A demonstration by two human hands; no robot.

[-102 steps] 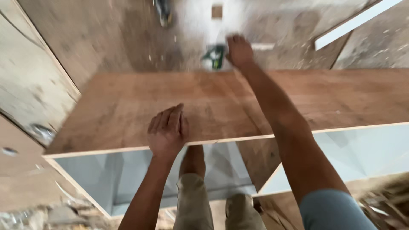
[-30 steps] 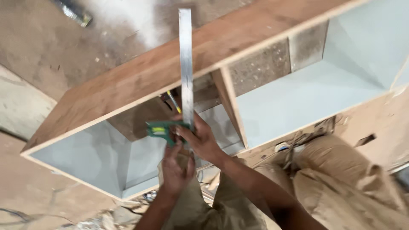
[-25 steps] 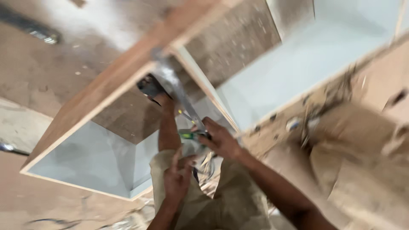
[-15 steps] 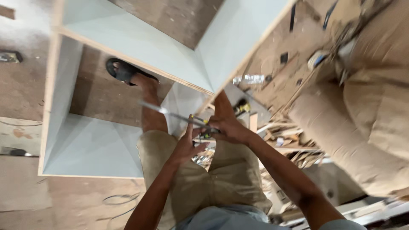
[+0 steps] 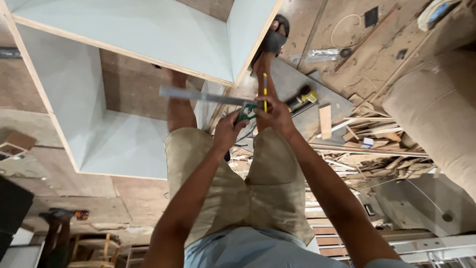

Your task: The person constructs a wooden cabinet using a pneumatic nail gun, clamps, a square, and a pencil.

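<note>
the left hand point(image 5: 229, 130) and right hand point(image 5: 275, 116) both clasp the green stock of a try square point(image 5: 246, 110), its steel blade running out left over the pale cabinet point(image 5: 74, 94); a yellow pencil point(image 5: 265, 89) stands up from the right hand, kept ready.

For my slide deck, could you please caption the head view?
Both hands, left and right, hold a green-handled try square beside a pale-blue plywood cabinet; the right also holds a yellow pencil.
</note>
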